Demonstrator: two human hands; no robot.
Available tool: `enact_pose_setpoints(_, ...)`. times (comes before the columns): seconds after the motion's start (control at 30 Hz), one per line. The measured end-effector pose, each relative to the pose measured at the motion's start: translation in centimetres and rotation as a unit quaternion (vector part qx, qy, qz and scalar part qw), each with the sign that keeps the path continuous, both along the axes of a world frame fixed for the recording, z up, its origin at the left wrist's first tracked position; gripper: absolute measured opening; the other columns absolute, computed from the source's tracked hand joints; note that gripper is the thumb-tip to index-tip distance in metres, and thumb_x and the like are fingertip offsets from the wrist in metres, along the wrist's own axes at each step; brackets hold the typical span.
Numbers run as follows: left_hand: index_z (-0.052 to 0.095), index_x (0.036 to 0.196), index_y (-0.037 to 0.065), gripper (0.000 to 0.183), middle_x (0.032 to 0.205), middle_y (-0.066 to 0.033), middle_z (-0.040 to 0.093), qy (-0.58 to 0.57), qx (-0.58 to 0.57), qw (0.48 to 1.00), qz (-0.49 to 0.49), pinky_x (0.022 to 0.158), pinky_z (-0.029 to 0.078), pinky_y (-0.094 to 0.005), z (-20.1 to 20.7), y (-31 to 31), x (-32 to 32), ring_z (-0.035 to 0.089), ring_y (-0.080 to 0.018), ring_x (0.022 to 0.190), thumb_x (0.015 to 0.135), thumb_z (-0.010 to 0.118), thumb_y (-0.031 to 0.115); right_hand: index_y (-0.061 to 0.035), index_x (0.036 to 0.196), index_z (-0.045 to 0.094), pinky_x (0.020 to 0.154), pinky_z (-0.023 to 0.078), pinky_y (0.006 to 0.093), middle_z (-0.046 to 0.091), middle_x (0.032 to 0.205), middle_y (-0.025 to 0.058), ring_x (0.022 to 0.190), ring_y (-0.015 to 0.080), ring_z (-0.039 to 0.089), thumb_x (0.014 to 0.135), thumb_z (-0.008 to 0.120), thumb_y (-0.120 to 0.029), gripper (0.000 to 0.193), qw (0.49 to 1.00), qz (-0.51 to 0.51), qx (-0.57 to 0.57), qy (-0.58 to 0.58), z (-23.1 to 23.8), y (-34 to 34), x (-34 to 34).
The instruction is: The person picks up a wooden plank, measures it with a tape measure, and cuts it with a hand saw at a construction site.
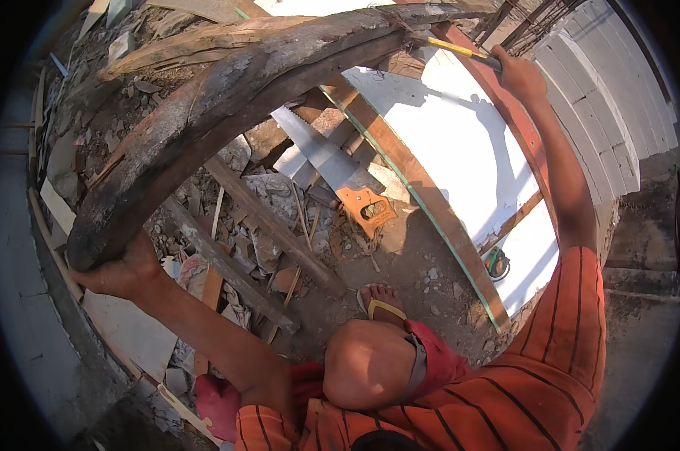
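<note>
The log (242, 83) arched beyond the saw (336, 167), its left end clasped in the left hand (125, 269). Right of the saw, the right hand (517, 75) gripped a yellow tool (460, 50), its tip apparently near the log. Steady left-hand support mattered most.

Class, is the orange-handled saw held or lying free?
Free: the saw lies amid debris; left hand holds timber, right hand grips a yellow tool.
</note>
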State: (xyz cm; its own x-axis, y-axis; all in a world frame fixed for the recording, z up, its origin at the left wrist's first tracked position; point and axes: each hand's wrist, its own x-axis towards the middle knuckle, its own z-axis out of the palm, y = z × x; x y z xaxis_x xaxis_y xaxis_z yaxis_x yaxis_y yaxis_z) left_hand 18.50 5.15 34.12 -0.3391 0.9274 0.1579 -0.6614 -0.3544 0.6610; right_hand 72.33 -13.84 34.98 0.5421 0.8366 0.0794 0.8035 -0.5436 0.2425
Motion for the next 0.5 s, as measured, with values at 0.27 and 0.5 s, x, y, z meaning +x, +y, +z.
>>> enact_pose_setpoints(0.27, 0.057, 0.116, -0.009, 0.054, 0.119, -0.0231, 0.058, -0.073, 0.076, 0.994, -0.007, 0.101, 0.045, -0.0527, 3.4, 0.9, 1.7, 0.057, -0.0357, 0.113, 0.083, 0.052, 0.034, -0.0024, 0.105, 0.055, 0.055, 0.043, 0.0302, 0.054, 0.071, 0.0035, 0.064, 0.0146, 0.054, 0.089, 0.061, -0.036, 0.037, 0.910, 0.071, 0.086, 0.399, -2.2, 0.7, -4.0)
enact_pose_setpoints(0.5, 0.052, 0.120, -0.009, 0.049, 0.121, -0.0226, 0.056, -0.029, 0.038, 0.998, -0.042, 0.100, 0.045, -0.0519, 6.7, 3.8, 0.6, 0.056, -0.0351, 0.112, 0.085, 0.045, 0.025, -0.0052, 0.091, 0.052, 0.045, 0.041, 0.0226, 0.044, 0.072, -0.0023, 0.054, 0.0047, 0.044, 0.090, 0.064, -0.023, 0.022, 0.592, -0.091, 0.386, 0.702, -2.2, 5.4, -14.8)
